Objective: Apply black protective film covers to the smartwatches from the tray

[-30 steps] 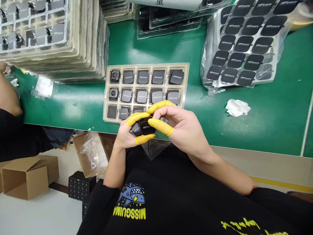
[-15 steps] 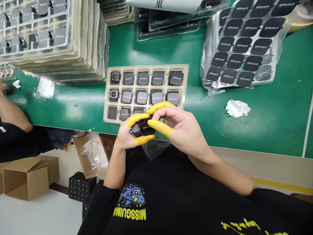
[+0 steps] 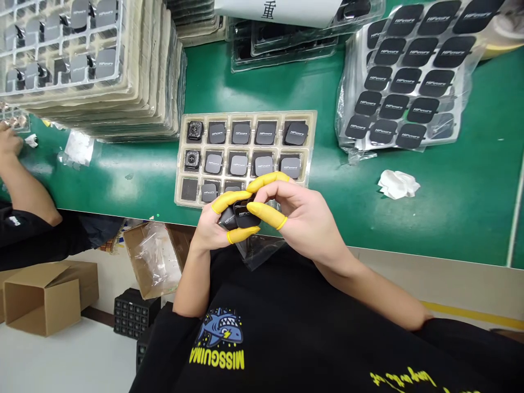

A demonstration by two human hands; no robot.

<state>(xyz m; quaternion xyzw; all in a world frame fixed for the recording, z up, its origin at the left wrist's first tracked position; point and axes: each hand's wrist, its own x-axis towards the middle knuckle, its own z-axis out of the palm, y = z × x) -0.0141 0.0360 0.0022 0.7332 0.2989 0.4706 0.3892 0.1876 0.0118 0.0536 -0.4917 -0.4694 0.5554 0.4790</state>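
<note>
My left hand [image 3: 208, 226], in yellow finger cots, grips a small dark smartwatch [image 3: 228, 219] by its edges, between thumb and fingers. Against it lies a glossy black screen film [image 3: 246, 218] printed "HiFuture". The thumb and fingers of my right hand [image 3: 305, 213], also in yellow cots, pinch at the film's upper right corner; the exact grip is hidden. Just beyond both hands is a pale compartment tray [image 3: 313, 128] holding several square "HiFuture" watch pieces [image 3: 240, 132] and two watches turned back up [image 3: 192, 159]. My hands cover part of its near row.
Tall stacks of filled trays [image 3: 143, 71] stand at the left. Sheets of black films [image 3: 405, 82] lie at the right, near a crumpled tissue [image 3: 398, 184]. A co-worker's arm [image 3: 30, 185] rests at the left edge. Open cardboard boxes [image 3: 61, 305] are on the floor.
My hands keep almost the same hold, with the film turned very slightly. The co-worker's hand at the left has come further into view. The whole view has shifted a little.
</note>
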